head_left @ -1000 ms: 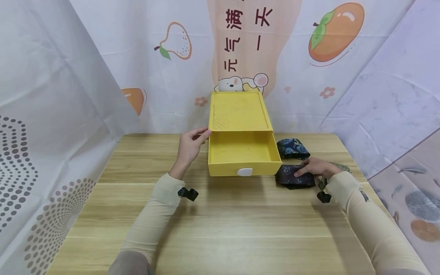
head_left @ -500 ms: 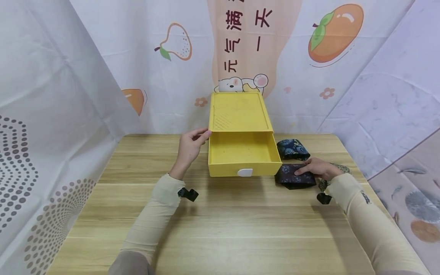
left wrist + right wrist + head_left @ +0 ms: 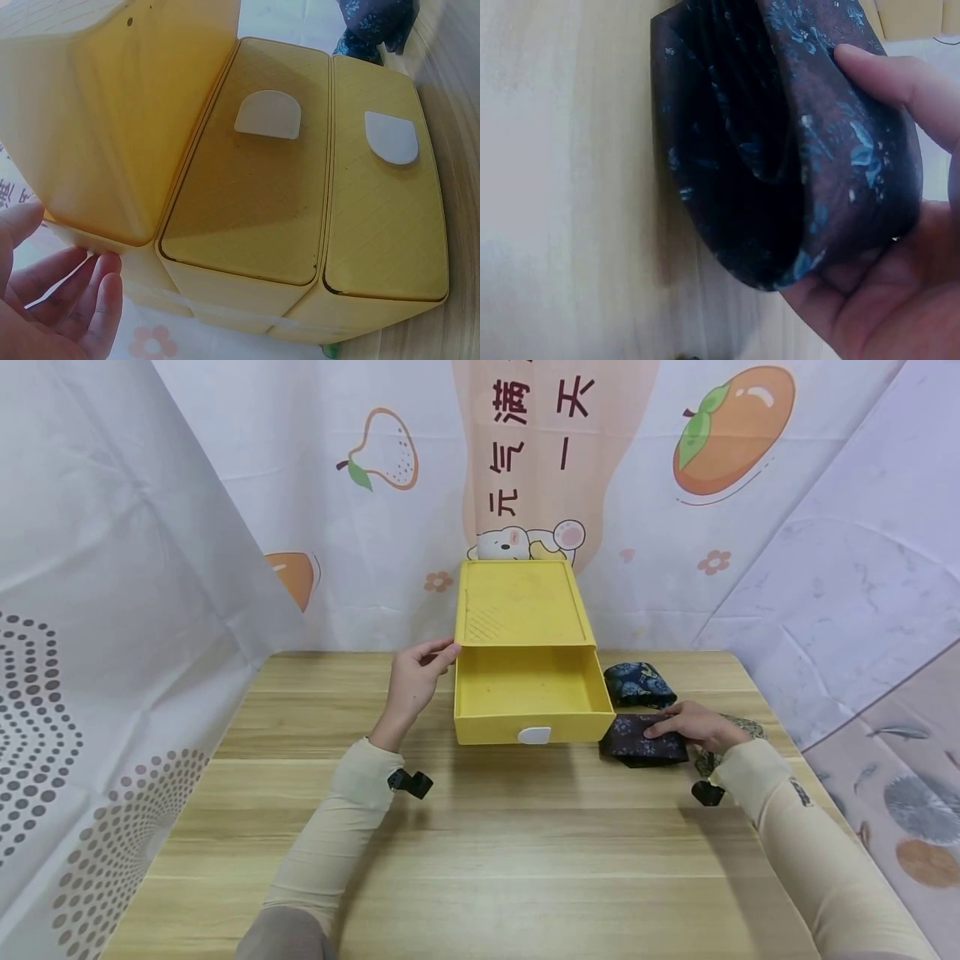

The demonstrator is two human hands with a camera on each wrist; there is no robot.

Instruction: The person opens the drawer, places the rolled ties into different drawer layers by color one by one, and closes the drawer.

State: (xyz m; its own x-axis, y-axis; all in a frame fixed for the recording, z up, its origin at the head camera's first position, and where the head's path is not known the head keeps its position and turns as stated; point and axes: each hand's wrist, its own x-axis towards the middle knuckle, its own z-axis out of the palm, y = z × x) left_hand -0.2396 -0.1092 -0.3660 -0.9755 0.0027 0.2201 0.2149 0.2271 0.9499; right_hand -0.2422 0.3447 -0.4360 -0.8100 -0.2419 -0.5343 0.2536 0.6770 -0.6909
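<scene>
A yellow plastic drawer unit stands against the back curtain. Its top drawer is pulled out, with nothing visible inside. My left hand touches the unit's upper left front corner, its fingertips against the side wall in the left wrist view. Right of the unit, my right hand holds a dark folded cloth with a blue floral print, thumb on top and fingers underneath. In the right wrist view, the folded cloth shows its layers looped open at one end.
Behind the held cloth lies a navy patterned folded cloth. A greenish patterned cloth is partly hidden under my right wrist. Two lower drawers with white handles are shut. The wooden table extends toward me.
The dark folded cloth and my right hand have shifted very slightly away from me. My left hand and the drawer unit have stayed put.
</scene>
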